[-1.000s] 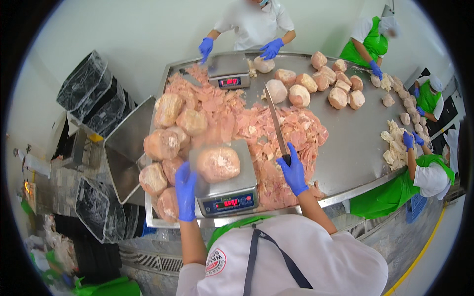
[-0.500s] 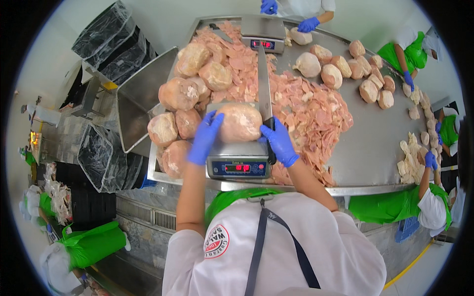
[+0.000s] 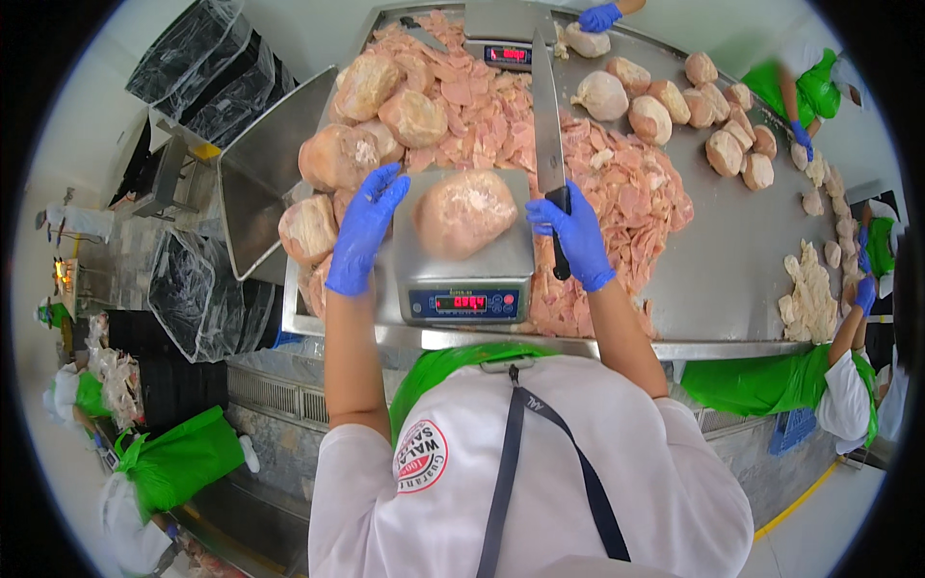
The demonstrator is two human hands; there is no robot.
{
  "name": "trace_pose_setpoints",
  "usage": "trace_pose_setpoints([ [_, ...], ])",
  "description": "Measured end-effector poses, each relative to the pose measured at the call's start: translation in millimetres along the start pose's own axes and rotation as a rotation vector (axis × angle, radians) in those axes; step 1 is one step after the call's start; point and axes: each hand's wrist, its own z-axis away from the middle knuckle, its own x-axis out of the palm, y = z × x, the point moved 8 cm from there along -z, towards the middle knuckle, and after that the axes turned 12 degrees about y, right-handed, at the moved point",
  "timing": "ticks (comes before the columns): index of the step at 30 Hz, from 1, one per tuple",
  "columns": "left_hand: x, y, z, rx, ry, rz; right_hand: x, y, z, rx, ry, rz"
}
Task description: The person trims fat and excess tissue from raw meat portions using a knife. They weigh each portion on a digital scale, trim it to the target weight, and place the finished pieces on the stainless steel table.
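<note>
A large rounded chunk of pale pink meat (image 3: 466,215) rests alone on the steel plate of a digital scale (image 3: 464,302), whose red display is lit. To its left, my blue-gloved left hand (image 3: 368,229) holds nothing, its fingers extended and apart from the chunk. My blue-gloved right hand (image 3: 576,236), just right of the scale, grips the black handle of a long knife (image 3: 548,120). The blade points away from me over the trimmings. Behind my left hand, more big meat chunks (image 3: 337,156) are heaped; my hand and forearm partly hide some of them.
Thin meat trimmings (image 3: 631,197) cover the middle of the steel table (image 3: 713,275). A second scale (image 3: 506,53) stands at the far edge, near a co-worker's gloved hand (image 3: 599,16). Smaller meat pieces (image 3: 708,101) lie far right. A steel bin (image 3: 275,164) adjoins the table's left.
My left hand has let go of the meat chunk and moved left. The chunk now sits on the scale by itself. My right hand, with the knife, has shifted right and away from it.
</note>
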Motion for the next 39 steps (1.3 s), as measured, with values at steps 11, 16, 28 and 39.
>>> trace_pose_setpoints([
  [11, 9.1, -70.8, -6.7, -0.215, -0.152, 0.019, 5.6, 10.2, 8.0, 0.029, 0.057, -0.018],
  [16, 46.7, -51.1, 15.6, -0.030, -0.094, 0.092, 33.6, 17.0, 17.0, 0.124, -0.016, -0.161],
  [28, 72.7, -14.0, 98.5, 1.061, -0.153, -0.638, 16.8, -3.0, -15.4, 0.064, -0.061, -0.369],
  [39, 69.1, -39.0, 49.4, 0.147, -0.077, 0.132, 12.8, 2.1, -9.1, 0.024, -0.021, -0.292],
])
